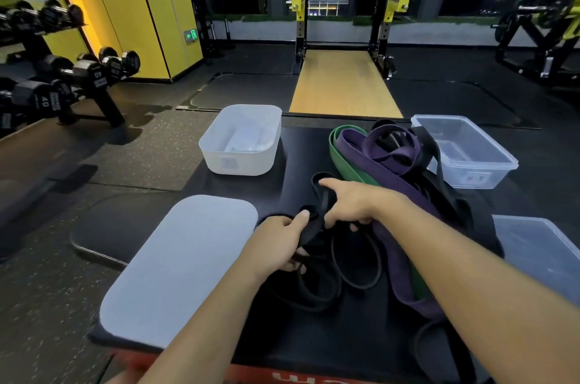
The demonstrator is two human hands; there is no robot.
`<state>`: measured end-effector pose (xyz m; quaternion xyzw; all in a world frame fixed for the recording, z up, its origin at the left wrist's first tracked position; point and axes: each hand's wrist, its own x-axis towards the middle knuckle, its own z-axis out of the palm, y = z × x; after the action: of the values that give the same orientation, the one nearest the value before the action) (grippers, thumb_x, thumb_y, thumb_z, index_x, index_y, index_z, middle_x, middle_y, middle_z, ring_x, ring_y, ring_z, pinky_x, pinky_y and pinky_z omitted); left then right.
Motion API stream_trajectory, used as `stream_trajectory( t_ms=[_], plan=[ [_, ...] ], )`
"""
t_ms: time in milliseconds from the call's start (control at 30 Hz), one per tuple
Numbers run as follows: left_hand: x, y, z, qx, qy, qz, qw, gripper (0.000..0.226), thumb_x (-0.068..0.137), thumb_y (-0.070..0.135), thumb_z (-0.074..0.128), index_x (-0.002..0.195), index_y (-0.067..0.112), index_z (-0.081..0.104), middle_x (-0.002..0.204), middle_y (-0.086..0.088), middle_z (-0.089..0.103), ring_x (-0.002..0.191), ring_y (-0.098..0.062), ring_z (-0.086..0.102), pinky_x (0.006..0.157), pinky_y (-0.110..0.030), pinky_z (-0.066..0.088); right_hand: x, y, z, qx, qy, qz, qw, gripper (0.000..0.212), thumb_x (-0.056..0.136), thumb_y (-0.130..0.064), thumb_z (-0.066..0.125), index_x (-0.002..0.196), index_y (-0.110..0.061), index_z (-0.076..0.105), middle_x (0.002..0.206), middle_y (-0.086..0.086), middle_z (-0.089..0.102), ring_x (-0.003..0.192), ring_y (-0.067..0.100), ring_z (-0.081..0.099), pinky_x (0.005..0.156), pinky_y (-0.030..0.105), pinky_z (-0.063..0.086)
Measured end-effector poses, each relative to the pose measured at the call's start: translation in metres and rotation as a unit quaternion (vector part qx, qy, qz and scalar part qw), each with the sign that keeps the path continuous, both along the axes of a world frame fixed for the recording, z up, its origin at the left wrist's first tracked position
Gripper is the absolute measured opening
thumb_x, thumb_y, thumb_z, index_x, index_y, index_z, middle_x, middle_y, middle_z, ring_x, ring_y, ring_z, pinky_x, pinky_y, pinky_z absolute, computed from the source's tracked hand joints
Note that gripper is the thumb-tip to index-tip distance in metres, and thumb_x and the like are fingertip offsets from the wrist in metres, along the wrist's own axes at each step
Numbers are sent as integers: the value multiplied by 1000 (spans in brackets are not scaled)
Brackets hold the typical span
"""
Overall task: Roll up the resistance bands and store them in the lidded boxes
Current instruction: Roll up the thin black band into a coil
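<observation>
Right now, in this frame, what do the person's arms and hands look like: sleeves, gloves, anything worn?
The left forearm and right forearm are bare to the frame edge, no sleeves in view. The left hand and right hand are ungloved; no watch, bracelet or ring shows.
</observation>
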<state>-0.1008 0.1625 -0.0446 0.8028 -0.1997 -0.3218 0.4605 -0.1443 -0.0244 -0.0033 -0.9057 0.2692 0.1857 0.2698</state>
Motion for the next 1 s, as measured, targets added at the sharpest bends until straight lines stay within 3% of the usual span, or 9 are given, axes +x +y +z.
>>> stream_trajectory(
  t_ms=[167,300,433,533,600,733,767,867,1000],
  plan=[
    [12,3,-13,15,-173,30,984,51,102,50,46,85,7,68,86,-3,75,89,-23,73,86,-46,60,-2,-15,0,19,83,38,996,57,83,9,71,128,-20,50,79,10,59,56,25,57,54,31,53],
    [7,-3,-19,-22,-270,35,962,15,101,40,60,101,30,71,107,17,59,105,-6,62,88,-26,47,-8,-22,-14,-134,82,29,987,21,95,-5,63,113,-12,57,79,11,65,54,26,68,64,37,62],
    [1,-7,-24,-2,-295,-43,954,94,81,79,62,158,31,39,160,11,32,153,-15,24,122,-32,26,-6,-16,-7,-232,67,6,970,15,94,-5,51,103,-9,63,81,11,64,52,27,67,52,32,54],
    [0,-7,-27,107,-356,-111,922,123,73,82,68,166,31,5,172,3,18,158,-22,15,128,-43,19,3,-26,8,-157,35,-48,986,11,92,1,58,86,-8,61,76,12,67,71,30,74,68,38,63],
    [-1,-8,-28,88,-365,-89,922,116,78,64,74,166,29,6,167,4,29,152,-22,27,124,-39,26,8,-36,17,-163,-37,-91,982,11,89,4,62,95,-6,60,89,16,70,83,33,74,72,39,61],
    [-6,-8,-26,86,-342,-60,934,111,79,49,72,166,29,8,165,7,31,148,-24,31,120,-43,32,23,-45,19,-27,-345,-104,932,69,91,2,55,147,-34,40,117,27,62,105,45,65,85,44,58],
    [-6,-8,-26,89,-336,-55,936,112,78,49,72,166,28,6,165,7,31,148,-24,31,120,-43,32,26,-44,19,17,-366,-69,928,85,91,5,53,156,-43,27,122,32,60,105,46,65,87,57,55],
    [-7,-8,-29,79,-328,-45,940,118,75,50,72,166,26,1,162,5,35,146,-23,33,118,-43,34,27,-42,15,-31,-315,-27,948,94,92,5,46,164,-42,7,96,15,67,85,29,64,81,46,54],
    [-8,-7,-26,74,-324,-34,942,123,74,48,75,166,24,-4,166,1,29,146,-23,34,118,-42,35,25,-37,1,-106,-281,-69,951,77,93,-9,51,159,-37,24,103,6,69,96,31,64,94,44,53]
  ],
)
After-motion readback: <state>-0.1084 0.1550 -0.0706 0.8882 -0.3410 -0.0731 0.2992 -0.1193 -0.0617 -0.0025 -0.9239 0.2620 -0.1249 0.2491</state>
